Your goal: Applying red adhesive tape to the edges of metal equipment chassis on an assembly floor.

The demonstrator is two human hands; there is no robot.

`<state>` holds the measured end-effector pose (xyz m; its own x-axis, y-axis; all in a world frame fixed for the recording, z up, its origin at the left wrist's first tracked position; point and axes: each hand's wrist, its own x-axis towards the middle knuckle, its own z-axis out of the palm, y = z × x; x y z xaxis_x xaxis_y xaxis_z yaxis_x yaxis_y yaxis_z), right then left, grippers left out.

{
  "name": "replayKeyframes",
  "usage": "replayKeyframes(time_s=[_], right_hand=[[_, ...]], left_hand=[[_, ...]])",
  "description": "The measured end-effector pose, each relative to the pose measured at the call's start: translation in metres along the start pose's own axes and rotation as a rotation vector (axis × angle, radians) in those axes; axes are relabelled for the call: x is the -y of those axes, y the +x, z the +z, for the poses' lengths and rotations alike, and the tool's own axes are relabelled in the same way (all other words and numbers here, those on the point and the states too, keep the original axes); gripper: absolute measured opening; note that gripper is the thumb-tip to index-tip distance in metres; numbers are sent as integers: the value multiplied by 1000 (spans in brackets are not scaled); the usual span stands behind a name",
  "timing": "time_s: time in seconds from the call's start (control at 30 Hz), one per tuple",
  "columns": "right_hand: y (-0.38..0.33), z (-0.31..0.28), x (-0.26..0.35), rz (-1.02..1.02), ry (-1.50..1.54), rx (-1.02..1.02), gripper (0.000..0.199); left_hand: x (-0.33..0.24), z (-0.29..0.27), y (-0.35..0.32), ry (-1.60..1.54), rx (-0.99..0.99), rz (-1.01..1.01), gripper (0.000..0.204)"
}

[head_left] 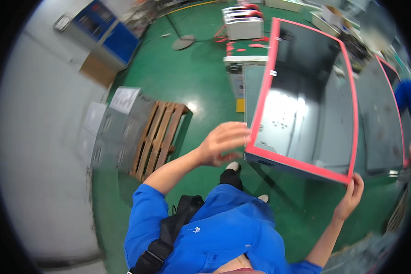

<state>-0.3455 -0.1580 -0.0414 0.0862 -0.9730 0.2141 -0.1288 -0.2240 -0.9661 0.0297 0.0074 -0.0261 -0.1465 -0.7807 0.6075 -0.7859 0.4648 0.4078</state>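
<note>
A large glossy dark panel (301,98) with pink-red edging lies in front of me to the right, reflecting bright light. At its near left corner, my left hand (226,141) has its fingers stretched out and thumb apart. Its fingertips overlap the pink edge; whether they touch it I cannot tell, and the hand is slightly blurred. My right hand (350,196) grips the near right corner, fingers pressed together on the edging. Small pale clips or tabs sit along the panel's left edge.
A worktable with a green top (249,48) stands beyond, carrying a white rack (244,25). To the left are a wooden pallet (162,132), grey boxes (121,130) and a blue cabinet (109,34). Another pink-edged panel (381,118) and a blue sleeve (405,93) appear far right.
</note>
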Motion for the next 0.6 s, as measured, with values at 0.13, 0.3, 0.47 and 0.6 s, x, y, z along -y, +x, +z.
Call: replayKeyframes(time_s=[0.13, 0.3, 0.47, 0.6], right_hand=[[-4, 23, 2, 114, 97, -203, 23], [-9, 32, -8, 194, 229, -455, 21], [-9, 39, -9, 232, 156, -570, 20], [-5, 47, -13, 207, 100, -634, 16]], left_hand=[[23, 18, 6, -50, 234, 394, 33], [51, 27, 28, -200, 282, 626, 24], [64, 36, 34, -302, 217, 756, 32], [70, 27, 34, -339, 283, 790, 34]])
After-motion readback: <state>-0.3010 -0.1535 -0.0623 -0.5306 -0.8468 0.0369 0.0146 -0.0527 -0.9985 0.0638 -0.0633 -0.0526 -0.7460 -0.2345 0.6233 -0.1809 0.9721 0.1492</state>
